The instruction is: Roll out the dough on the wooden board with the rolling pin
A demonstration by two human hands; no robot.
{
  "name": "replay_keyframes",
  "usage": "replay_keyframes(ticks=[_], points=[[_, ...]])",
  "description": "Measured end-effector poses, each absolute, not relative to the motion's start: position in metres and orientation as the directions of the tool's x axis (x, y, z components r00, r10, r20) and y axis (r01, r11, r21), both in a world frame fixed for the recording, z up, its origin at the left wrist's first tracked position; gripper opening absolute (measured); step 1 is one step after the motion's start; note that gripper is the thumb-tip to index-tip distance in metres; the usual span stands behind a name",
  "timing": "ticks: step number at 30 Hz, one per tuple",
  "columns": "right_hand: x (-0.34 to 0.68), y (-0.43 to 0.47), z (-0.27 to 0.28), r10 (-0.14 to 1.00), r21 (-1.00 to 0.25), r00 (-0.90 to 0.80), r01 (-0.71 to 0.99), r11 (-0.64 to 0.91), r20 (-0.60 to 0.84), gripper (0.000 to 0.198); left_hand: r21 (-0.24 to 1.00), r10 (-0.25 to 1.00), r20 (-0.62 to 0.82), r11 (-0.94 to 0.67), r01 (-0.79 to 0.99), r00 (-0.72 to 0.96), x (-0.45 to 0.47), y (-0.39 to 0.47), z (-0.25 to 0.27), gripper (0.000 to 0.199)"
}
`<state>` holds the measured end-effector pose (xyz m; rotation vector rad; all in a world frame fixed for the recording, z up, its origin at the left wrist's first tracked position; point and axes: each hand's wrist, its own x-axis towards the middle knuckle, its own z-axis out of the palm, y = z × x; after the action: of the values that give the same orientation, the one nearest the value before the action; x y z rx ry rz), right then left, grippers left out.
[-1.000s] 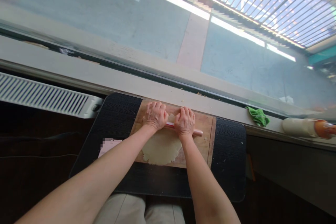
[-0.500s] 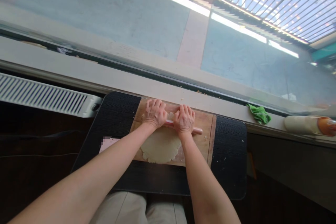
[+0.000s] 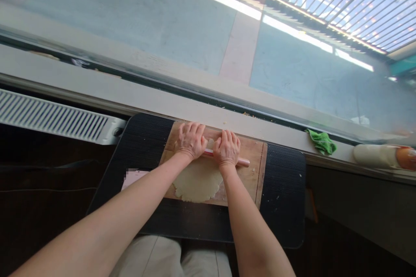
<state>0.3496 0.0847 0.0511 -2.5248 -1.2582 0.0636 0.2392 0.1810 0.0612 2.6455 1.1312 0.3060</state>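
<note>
A flat sheet of pale dough (image 3: pixel 197 181) with a ragged edge lies on a wooden board (image 3: pixel 248 181). Across its far part rests a pinkish, shiny rolling pin (image 3: pixel 243 162). My left hand (image 3: pixel 190 140) is closed over the pin's left part and hides that end. Close beside it, my right hand (image 3: pixel 226 148) grips the pin further right, leaving its right end sticking out. A small piece of dough shows between the two hands, beyond the pin.
The board sits on a black table (image 3: pixel 282 194) against a window sill (image 3: pixel 201 110). A pink flat item (image 3: pixel 133 178) lies at the table's left. On the sill are a green cloth (image 3: pixel 321 141) and a pale bottle (image 3: pixel 373 156). A white radiator (image 3: pixel 55 117) stands left.
Both hands and the rolling pin stay in almost the same place on the dough. The whole view has shifted very slightly.
</note>
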Motion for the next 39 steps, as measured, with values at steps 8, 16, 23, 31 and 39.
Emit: replay_keyframes(ticks=[8, 16, 23, 31, 39], points=[[0.343, 0.078, 0.052, 0.796, -0.298, 0.595, 0.784, -0.545, 0.111, 0.037, 0.322, 0.714, 0.089, -0.681, 0.658, 0.695, 0.234, 0.176, 0.061, 0.043], [0.358, 0.098, 0.052, 0.781, -0.305, 0.620, 0.759, -0.575, 0.073, 0.034, 0.321, 0.722, 0.071, -0.670, 0.669, 0.688, 0.251, 0.192, 0.060, 0.032], [0.346, 0.084, 0.056, 0.793, -0.303, 0.605, 0.771, -0.560, 0.075, 0.034, 0.350, 0.711, 0.095, -0.679, 0.646, 0.697, 0.239, 0.180, 0.065, 0.041], [0.358, 0.098, 0.056, 0.778, -0.324, 0.625, 0.749, -0.578, 0.059, 0.029, 0.324, 0.720, 0.064, -0.670, 0.668, 0.691, 0.251, 0.192, 0.063, 0.034], [0.344, 0.083, 0.057, 0.745, -0.296, 0.664, 0.726, -0.621, 0.065, 0.040, 0.355, 0.712, 0.099, -0.678, 0.643, 0.695, 0.237, 0.177, 0.062, 0.043]])
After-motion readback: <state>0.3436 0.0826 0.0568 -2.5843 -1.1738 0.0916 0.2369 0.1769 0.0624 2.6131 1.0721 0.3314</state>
